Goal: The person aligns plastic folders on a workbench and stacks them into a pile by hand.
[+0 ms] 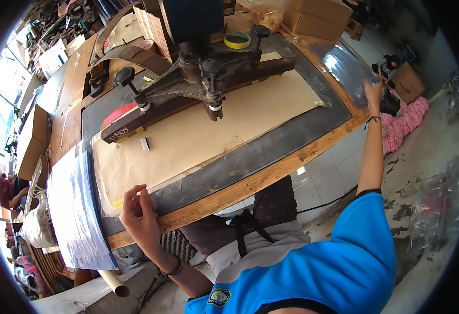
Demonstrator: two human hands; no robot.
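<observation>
My left hand (139,213) is raised by the table's front edge, near the left end of a tan paper sheet (203,138). Its fingers are curled in, and nothing shows between them. Far out to the right, my right hand (374,94) is closed at the edge of a shiny clear plastic sheet (344,68); its fingertips are small here. The tan paper lies on a dark board (271,152), with thin clear film along its edges. Above it stands a dark metal press (198,78) with a long bar (245,78) across the paper. A small white piece (144,144) rests on the paper.
A stack of clear plastic sheets (80,209) hangs over the table's left front corner. Yellow tape (237,40) and a cardboard box (316,18) are at the back. A pink bundle (407,123) lies on the floor at right. Other people sit farther off.
</observation>
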